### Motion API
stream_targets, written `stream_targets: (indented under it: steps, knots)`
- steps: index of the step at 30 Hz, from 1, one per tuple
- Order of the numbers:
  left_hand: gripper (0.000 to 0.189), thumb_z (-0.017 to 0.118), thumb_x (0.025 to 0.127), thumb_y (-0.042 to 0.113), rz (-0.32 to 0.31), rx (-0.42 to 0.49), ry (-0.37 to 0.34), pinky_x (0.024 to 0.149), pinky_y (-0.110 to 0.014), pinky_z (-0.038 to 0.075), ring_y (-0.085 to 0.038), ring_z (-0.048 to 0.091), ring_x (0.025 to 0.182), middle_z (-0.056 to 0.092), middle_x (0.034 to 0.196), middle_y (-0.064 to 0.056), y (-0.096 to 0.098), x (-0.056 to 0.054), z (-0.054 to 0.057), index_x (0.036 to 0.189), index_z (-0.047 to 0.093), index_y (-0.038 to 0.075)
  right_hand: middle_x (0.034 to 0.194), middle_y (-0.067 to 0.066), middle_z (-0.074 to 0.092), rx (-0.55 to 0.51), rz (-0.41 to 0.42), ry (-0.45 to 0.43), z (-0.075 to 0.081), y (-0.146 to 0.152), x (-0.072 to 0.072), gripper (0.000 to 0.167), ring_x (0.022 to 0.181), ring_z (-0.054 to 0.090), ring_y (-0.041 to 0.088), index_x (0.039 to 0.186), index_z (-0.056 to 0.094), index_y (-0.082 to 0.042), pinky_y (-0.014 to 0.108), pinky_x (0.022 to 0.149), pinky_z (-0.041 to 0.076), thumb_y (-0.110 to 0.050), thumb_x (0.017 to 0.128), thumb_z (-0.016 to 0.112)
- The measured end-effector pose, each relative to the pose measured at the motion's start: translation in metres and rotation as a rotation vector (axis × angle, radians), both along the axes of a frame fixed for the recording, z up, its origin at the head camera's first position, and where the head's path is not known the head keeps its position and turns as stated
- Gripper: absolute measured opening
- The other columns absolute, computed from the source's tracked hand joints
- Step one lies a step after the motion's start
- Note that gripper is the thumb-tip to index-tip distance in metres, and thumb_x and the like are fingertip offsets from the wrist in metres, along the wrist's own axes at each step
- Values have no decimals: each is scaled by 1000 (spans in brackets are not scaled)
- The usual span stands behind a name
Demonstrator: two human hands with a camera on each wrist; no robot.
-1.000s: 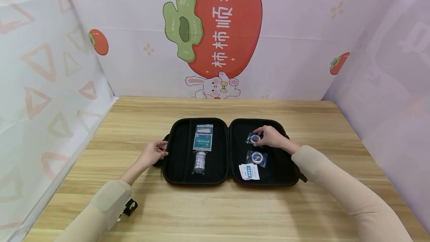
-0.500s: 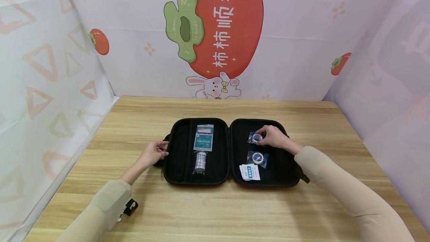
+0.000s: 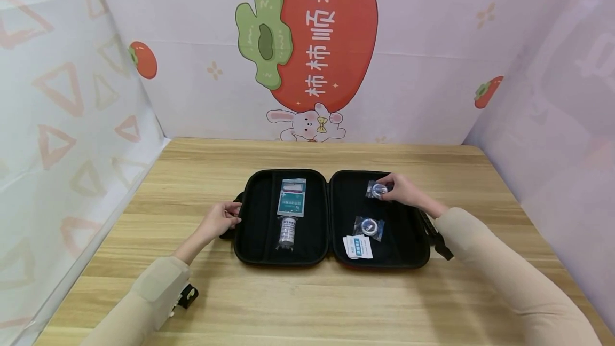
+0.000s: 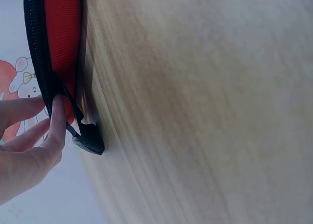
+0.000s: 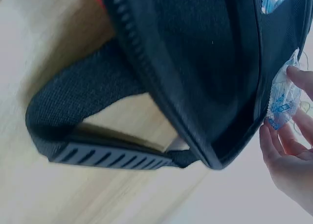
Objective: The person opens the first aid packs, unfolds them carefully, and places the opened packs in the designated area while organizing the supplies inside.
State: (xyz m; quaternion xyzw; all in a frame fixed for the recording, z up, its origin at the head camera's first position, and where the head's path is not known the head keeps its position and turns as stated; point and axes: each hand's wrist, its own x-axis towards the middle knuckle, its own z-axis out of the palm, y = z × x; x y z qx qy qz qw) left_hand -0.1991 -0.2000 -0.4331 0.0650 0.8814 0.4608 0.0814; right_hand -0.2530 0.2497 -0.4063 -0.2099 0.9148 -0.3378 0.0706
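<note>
A black-lined, red-backed zip case [image 3: 261, 250] lies open flat on the table. My left hand [image 3: 221, 221] pinches its left rim between thumb and fingers; the left wrist view shows the zipped edge [image 4: 36, 43] between them. My right hand [image 3: 404, 191] holds a small tape roll in a clear wrapper [image 3: 378, 190] at the upper part of the right half, its wrapper [image 5: 284, 94] showing between thumb and fingers in the right wrist view. Below it in that half lie a second wrapped tape roll [image 3: 369, 227] and white-and-teal packets [image 3: 359, 247].
In the left half lie a teal packet [image 3: 291, 196] and a clear-wrapped white cylinder with print [image 3: 287, 230]. The carry strap [image 5: 78, 97] loops out from the right edge. Wooden table [image 3: 307, 303] surrounds the case, with printed cloth walls [image 3: 413, 95] at back and sides.
My right hand has carried the wrapped tape roll to the right and slightly toward the back of the right half. My left hand stays at the left rim.
</note>
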Motion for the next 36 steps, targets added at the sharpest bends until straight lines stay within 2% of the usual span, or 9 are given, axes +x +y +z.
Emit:
stream_targets:
  steps: [9, 14, 19, 21, 27, 29, 32, 36]
  knots:
    - [40, 55, 77, -11, -2, -16, 1, 55, -26, 48, -12, 53, 62, 54, 87, -20, 1, 1, 2, 115, 46, -20, 92, 28, 58, 29, -28, 21, 9, 14, 0, 39, 66, 54, 19, 107, 52, 19, 25, 51, 45, 4, 73, 64]
    - [40, 55, 77, -12, -5, -17, 6, 54, -25, 48, -14, 54, 62, 54, 87, -21, 2, 3, 5, 115, 45, -20, 100, 33, 55, 110, -65, 75, 14, 22, 0, 40, 74, 55, 26, 107, 53, 18, 30, 58, 45, 3, 72, 64]
    - [40, 55, 78, -12, -7, -19, 6, 54, -24, 47, -11, 52, 61, 54, 86, -20, 1, 3, 4, 116, 45, -20, 107, 33, 53, 173, -79, 87, 16, 26, 1, 40, 81, 53, 31, 110, 54, 14, 37, 64, 43, 1, 73, 64]
    - [40, 55, 78, -12, -7, -16, 8, 53, -24, 47, -11, 52, 61, 54, 86, -20, 1, 2, 3, 116, 45, -20, 107, 32, 53, 188, -77, 83, 16, 28, 1, 40, 81, 52, 31, 110, 55, 13, 37, 63, 42, 0, 73, 64]
    - [40, 54, 78, -12, -7, -23, 12, 53, -22, 47, -9, 52, 61, 55, 87, -20, 0, 1, 2, 116, 45, -19, 102, 31, 53, 227, -47, 76, 15, 29, 0, 36, 61, 45, 20, 107, 57, 13, 29, 53, 37, 4, 73, 63]
    - [40, 54, 78, -12, -7, -28, 14, 53, -22, 47, -10, 52, 61, 55, 87, -20, 0, 2, 1, 116, 45, -19, 100, 31, 54, 243, -27, 98, 14, 30, -1, 35, 62, 47, 21, 104, 57, 14, 30, 53, 38, 5, 71, 63]
    - [40, 55, 78, -12, -6, -25, 18, 53, -23, 48, -12, 53, 63, 55, 86, -20, 0, 2, 1, 116, 45, -20, 97, 29, 55, 264, -11, 125, 11, 30, -2, 34, 73, 51, 26, 102, 59, 14, 33, 58, 41, 5, 70, 64]
    - [39, 55, 78, -12, -5, -22, 22, 54, -25, 48, -15, 54, 64, 54, 86, -21, 1, 2, 1, 115, 46, -20, 97, 27, 56, 290, -10, 121, 7, 29, -5, 34, 78, 54, 29, 103, 59, 13, 36, 62, 44, 5, 70, 64]
